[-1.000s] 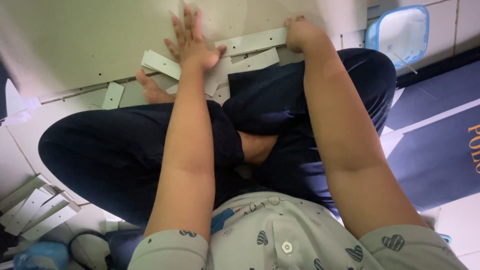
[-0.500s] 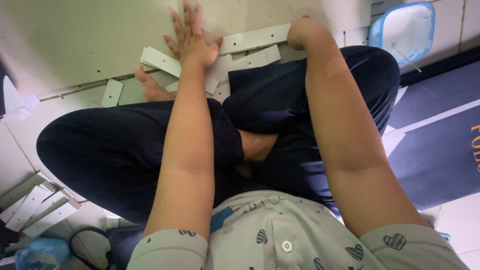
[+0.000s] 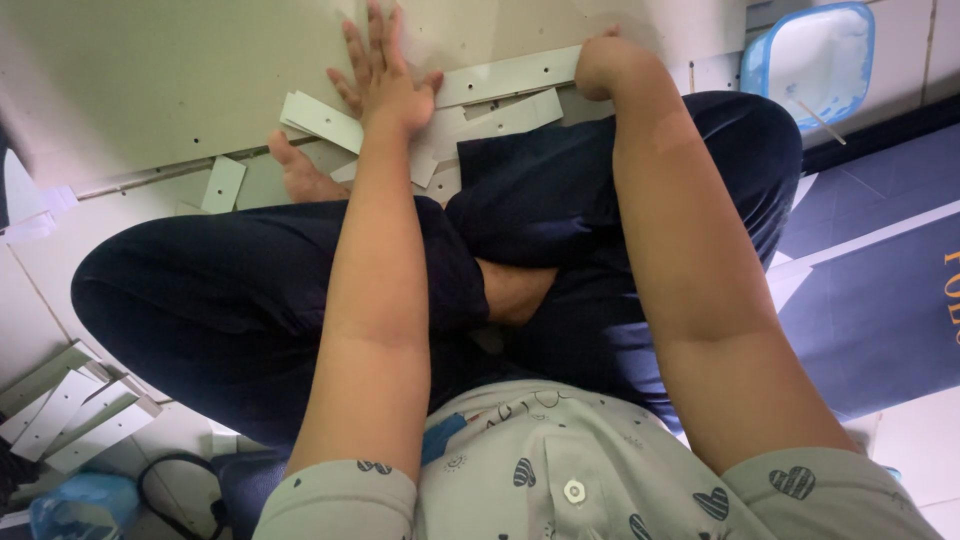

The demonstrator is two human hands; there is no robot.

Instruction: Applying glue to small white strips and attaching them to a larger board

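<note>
While the person sits cross-legged on the tiled floor, a big pale board lies flat in front of the knees, taking up most of the upper view. The left hand presses flat on the board's near edge, fingers spread wide and holding nothing. The right hand rests on the same edge further right; it looks curled in, but whether its fingers grip anything cannot be told. Between and under both hands lies a loose heap of pale strips, some with small holes, touching the board edge. A blue-rimmed tray sits at the upper right. More strips are stacked by the left knee.
</note>
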